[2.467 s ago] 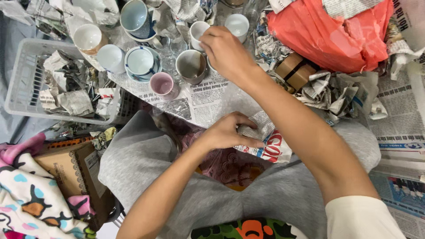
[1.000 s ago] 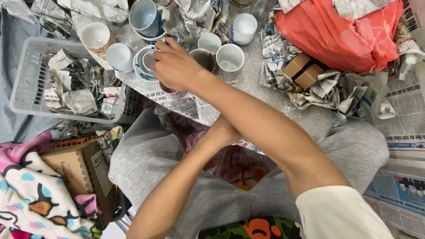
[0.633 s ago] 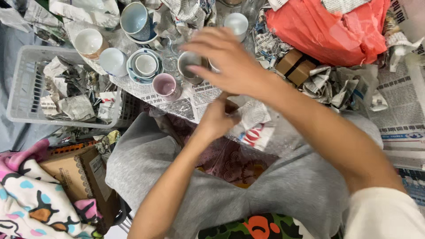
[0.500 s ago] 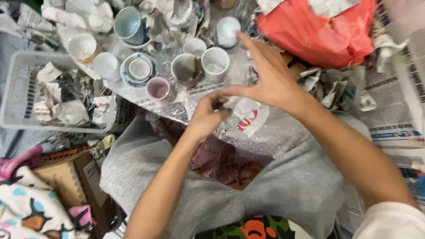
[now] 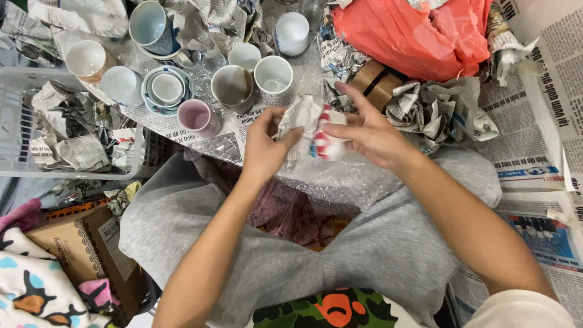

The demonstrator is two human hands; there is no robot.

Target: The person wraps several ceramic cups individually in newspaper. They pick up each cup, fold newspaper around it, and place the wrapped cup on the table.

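Both hands have come together above my lap since a moment ago: my left hand (image 5: 262,146) and right hand (image 5: 364,130) each hold a closed grip on a small red-and-white object (image 5: 320,138) half-wrapped in bubble wrap (image 5: 340,179). Just beyond stand cups, a pink cup (image 5: 197,117) nearest, on newspaper (image 5: 182,130).

The right hand (image 5: 370,130) has left the cups and come back toward the lap. Both hands now hold a red-and-white newspaper-wrapped bundle (image 5: 316,130), with the left hand (image 5: 261,149) raised to it.
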